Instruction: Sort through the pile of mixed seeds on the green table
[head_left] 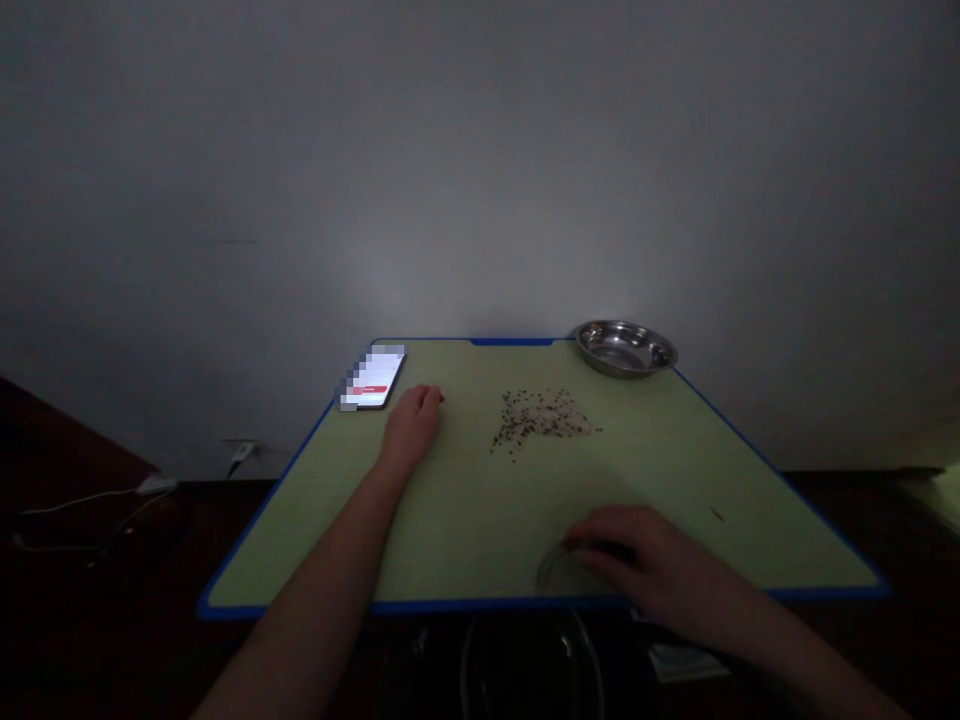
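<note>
My left hand (412, 420) rests on the pale green table (457, 520) with its fingers curled in, and nothing shows in it. Just beyond it lies a phone (375, 378) with a lit screen. Near the front edge, my right hand (637, 555) pinches a clear, curved thing (551, 568) between thumb and fingers; it is faint and blurred, so its kind is unclear. Small dark grains (517, 427) are scattered mid-table, mixed with a whitish patch of fine grains (551, 418). They lie between my hands, farther back than the right one.
A shiny metal bowl (626, 348) stands at the back right corner. A small thin brown sliver (718, 514) lies on the right. Blue edging (480, 604) runs round the table, with a wall (480, 180) behind. A socket with a plug (242, 453) and cables are at the left.
</note>
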